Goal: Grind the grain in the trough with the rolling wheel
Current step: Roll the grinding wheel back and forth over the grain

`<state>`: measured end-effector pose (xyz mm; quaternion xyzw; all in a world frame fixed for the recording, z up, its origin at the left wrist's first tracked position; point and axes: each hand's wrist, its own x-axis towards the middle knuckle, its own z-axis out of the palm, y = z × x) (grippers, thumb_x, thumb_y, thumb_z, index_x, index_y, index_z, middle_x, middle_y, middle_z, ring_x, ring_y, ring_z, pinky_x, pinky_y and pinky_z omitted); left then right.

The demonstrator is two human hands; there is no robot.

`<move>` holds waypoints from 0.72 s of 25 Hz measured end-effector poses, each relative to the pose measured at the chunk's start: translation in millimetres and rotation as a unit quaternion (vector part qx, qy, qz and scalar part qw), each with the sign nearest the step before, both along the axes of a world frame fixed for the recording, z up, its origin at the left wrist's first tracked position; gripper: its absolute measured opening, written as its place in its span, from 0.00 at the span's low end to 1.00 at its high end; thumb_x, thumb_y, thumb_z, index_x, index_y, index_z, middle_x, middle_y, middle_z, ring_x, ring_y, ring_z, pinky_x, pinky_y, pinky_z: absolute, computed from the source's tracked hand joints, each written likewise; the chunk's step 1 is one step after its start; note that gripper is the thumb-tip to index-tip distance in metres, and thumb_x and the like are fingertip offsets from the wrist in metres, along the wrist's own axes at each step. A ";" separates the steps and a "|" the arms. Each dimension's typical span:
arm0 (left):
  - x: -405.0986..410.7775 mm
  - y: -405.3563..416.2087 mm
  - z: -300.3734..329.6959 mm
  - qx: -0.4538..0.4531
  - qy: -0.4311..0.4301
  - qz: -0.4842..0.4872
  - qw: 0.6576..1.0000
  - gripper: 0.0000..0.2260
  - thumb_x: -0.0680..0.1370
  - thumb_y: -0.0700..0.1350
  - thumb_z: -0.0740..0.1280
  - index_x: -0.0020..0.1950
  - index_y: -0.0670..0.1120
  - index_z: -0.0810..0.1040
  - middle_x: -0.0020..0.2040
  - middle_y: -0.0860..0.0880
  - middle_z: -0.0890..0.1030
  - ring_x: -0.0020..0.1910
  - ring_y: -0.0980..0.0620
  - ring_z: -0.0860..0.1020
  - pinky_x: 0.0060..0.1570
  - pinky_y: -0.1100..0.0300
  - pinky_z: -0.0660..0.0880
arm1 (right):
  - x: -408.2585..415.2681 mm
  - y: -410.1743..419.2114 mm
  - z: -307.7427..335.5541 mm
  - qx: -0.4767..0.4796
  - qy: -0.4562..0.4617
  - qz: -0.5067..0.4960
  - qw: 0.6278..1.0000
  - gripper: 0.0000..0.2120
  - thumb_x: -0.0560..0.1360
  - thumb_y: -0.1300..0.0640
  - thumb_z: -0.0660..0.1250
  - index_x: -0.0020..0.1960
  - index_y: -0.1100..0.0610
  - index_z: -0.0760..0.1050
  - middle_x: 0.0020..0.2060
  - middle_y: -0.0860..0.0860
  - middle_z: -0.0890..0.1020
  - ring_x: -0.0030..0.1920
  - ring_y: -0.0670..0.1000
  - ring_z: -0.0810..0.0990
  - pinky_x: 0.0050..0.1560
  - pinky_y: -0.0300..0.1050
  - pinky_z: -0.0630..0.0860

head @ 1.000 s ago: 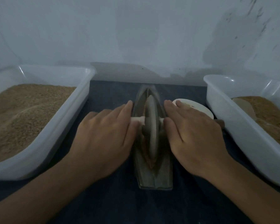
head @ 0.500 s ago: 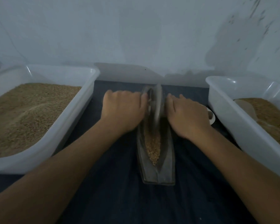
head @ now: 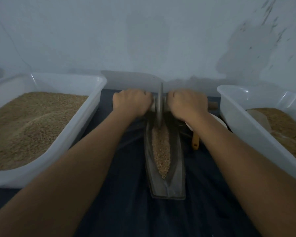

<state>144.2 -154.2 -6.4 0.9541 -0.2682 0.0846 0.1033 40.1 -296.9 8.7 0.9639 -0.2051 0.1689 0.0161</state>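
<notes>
While both arms reach to the far end of the trough [head: 166, 183], the left hand [head: 132, 102] and right hand [head: 186, 103] each curl round the axle on either side of the wheel [head: 160, 106], which stands upright on edge in the groove. Grain [head: 161, 151] lies along the groove near of the wheel. Thin and metallic-looking, the wheel is probably heavy and stiff, apt to tip sideways, so holding the axle close on both sides suits it. The hands hide most of the axle; its brown right tip [head: 213, 105] juts out. A bowl and a wooden handle sit half hidden under the right forearm.
</notes>
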 end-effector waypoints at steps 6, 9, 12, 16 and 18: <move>-68.5 51.7 -25.1 -0.008 -0.162 -0.075 0.984 0.20 0.86 0.55 0.47 0.50 0.49 0.75 0.42 0.50 0.82 0.37 0.44 0.80 0.42 0.50 0.78 | -68.6 27.6 -28.1 -0.006 -0.057 0.052 0.997 0.25 0.86 0.47 0.44 0.53 0.52 0.79 0.49 0.51 0.84 0.63 0.58 0.81 0.48 0.53 0.75; -105.3 85.8 -35.5 -0.088 -0.204 -0.112 0.969 0.23 0.88 0.55 0.50 0.70 0.46 0.79 0.51 0.49 0.86 0.43 0.47 0.83 0.44 0.48 0.78 | -120.7 46.7 -41.5 -0.042 -0.132 0.081 0.987 0.26 0.87 0.44 0.47 0.73 0.54 0.74 0.67 0.52 0.81 0.70 0.55 0.78 0.64 0.55 0.75; -96.1 70.4 -32.5 -0.047 -0.233 -0.102 0.966 0.24 0.88 0.55 0.50 0.71 0.46 0.79 0.53 0.49 0.86 0.44 0.46 0.84 0.45 0.48 0.77 | -110.9 39.4 -34.8 0.004 -0.097 0.077 0.992 0.27 0.86 0.43 0.44 0.71 0.51 0.75 0.67 0.51 0.81 0.72 0.54 0.76 0.64 0.55 0.75; -28.9 20.0 -15.3 0.067 -0.157 -0.056 0.984 0.18 0.88 0.51 0.49 0.56 0.49 0.78 0.51 0.45 0.84 0.46 0.40 0.82 0.42 0.51 0.70 | -29.4 12.0 -11.2 0.008 -0.032 0.018 0.999 0.23 0.87 0.47 0.46 0.47 0.53 0.77 0.47 0.54 0.83 0.56 0.59 0.81 0.45 0.51 0.70; 1.4 7.8 -7.6 0.052 -0.044 -0.026 0.997 0.15 0.87 0.51 0.51 0.58 0.48 0.76 0.61 0.41 0.81 0.58 0.35 0.80 0.49 0.47 0.69 | 6.7 4.7 1.3 0.005 -0.008 -0.020 1.000 0.22 0.86 0.47 0.49 0.47 0.53 0.79 0.49 0.56 0.83 0.51 0.60 0.81 0.45 0.50 0.67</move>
